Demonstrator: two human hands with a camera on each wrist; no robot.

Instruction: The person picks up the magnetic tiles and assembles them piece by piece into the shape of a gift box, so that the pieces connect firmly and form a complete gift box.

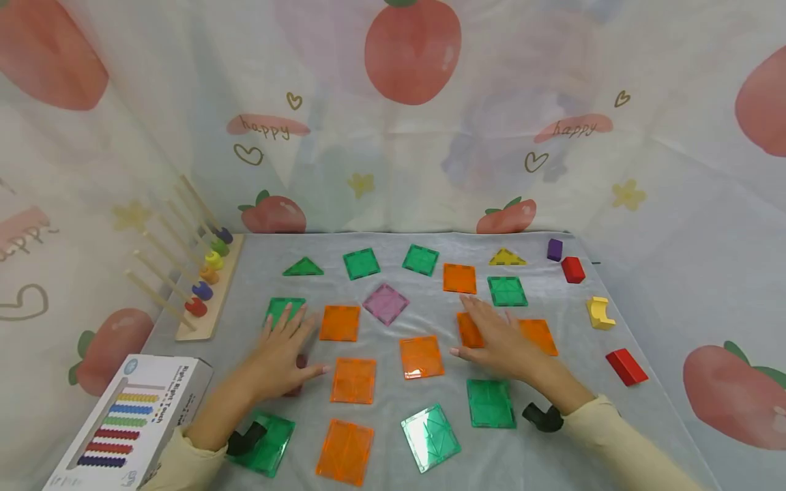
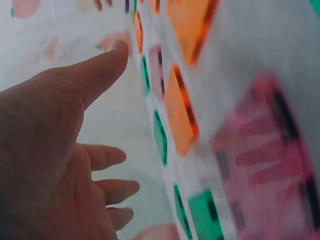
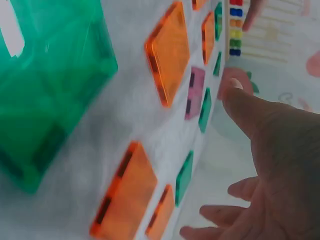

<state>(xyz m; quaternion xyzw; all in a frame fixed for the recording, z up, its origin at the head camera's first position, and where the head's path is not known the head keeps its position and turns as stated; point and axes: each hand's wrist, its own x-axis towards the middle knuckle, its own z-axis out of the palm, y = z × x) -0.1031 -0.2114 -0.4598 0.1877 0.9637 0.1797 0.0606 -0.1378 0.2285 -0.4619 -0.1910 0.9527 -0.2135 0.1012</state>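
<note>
Head view shows your left hand (image 1: 284, 354) lying flat with fingers spread and relaxed on the grey cloth (image 1: 552, 436), grasping nothing; its fingertips reach the near edge of a green square tile (image 1: 284, 310), and a dark red tile (image 1: 297, 374) peeks out from under the palm. Your right hand (image 1: 500, 341) is likewise flat and released, covering part of an orange tile (image 1: 469, 330), with a second orange tile (image 1: 539, 335) just beside it on the right. Between your hands sit three more orange tiles (image 1: 421, 356), and a pink square tile (image 1: 385, 303) lies beyond them. Wrist views agree: left fingers (image 2: 102, 72) are straight above the cloth, right fingers (image 3: 250, 112) extended, neither curled round anything. Along the far edge you have green tiles and a yellow triangle (image 1: 506, 258). At the right edge lie wooden blocks, purple (image 1: 555, 249), red (image 1: 572, 269) and yellow (image 1: 600, 312). At the left stand a peg rack (image 1: 202, 286) with coloured rings and a printed box (image 1: 132, 423).
</note>
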